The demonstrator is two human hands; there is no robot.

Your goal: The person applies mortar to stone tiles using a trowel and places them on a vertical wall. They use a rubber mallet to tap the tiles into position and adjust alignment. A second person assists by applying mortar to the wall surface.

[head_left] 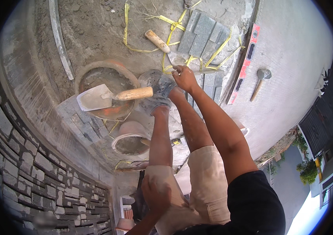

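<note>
A small trowel (pixel 166 49) is laid on rough, mortar-crusted ground (pixel 92 29), its rounded wooden handle stained and its thin grey blade reached by the right hand (pixel 186 79). The fingers (pixel 178 69) of that hand are curled at the blade's end; whether the metal is gripped or only touched cannot be told. The left hand (pixel 155 194) is rested on a thigh in tan cloth shorts (pixel 209 168), and in shadow the set of its fingers cannot be told.

Beside the small trowel, ribbed grey stone panels (pixel 203 34) are crossed by flat, crinkled yellow strapping (pixel 135 50). A larger trowel (pixel 96 98), broad-bladed and fitted with a smooth wooden handle, is laid across a round, orange-tinged tub (pixel 81 76) in which coarse grey mortar is held. Below it, a smaller pale bucket (pixel 132 128) is seen. On smoother concrete to the right, a straight red spirit level (pixel 245 64) and a mallet (pixel 261 80) with a cylindrical grey head and wooden handle are placed.
</note>
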